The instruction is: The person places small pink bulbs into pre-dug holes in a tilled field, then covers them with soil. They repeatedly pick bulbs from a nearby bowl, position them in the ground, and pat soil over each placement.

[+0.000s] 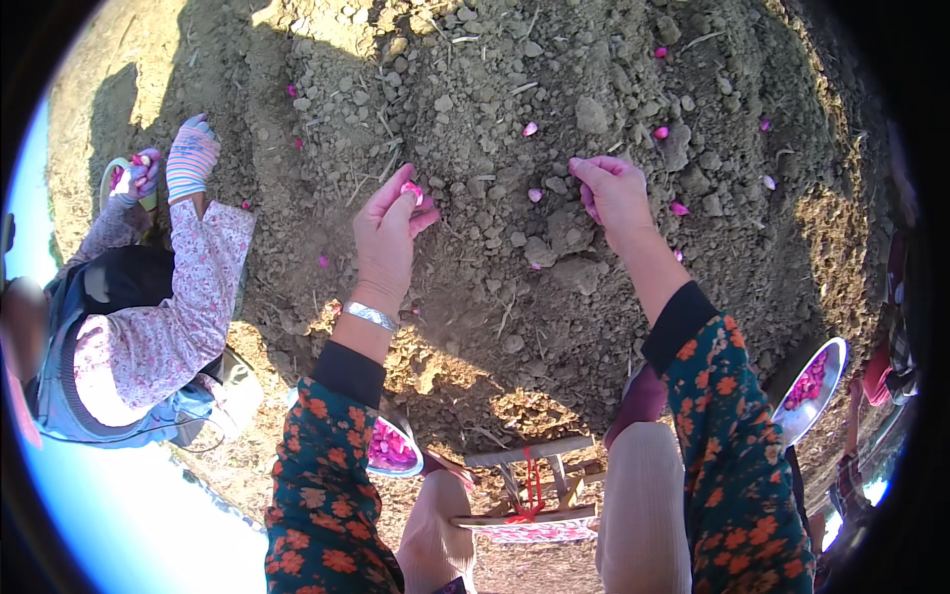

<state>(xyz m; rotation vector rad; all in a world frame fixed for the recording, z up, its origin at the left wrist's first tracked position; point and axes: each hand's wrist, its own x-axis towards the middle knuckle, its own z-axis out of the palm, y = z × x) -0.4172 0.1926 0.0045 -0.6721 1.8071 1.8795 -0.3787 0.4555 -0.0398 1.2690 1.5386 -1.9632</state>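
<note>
My left hand [390, 241], with a silver bracelet at the wrist, is raised over the loose soil. Between its thumb and fingers it holds a pink clove [411, 194], which looks like garlic. To its right, my right hand [614, 194] hovers over the soil with thumb and forefinger pinched together. Whether anything sits between those fingertips I cannot tell. Below and between the hands, a pink-white clove [535, 195] lies on the soil [460, 312]. Another clove [530, 129] lies farther ahead, and a deep-pink clove [679, 209] is right of my right hand.
Beside my left leg stands a metal bowl [397, 471] of pink cloves; a second metal bowl [800, 426] is at the right. A low wooden stool [531, 454] is between my knees. At left, a person in striped gloves [191, 162] works. Other people are at the right edge.
</note>
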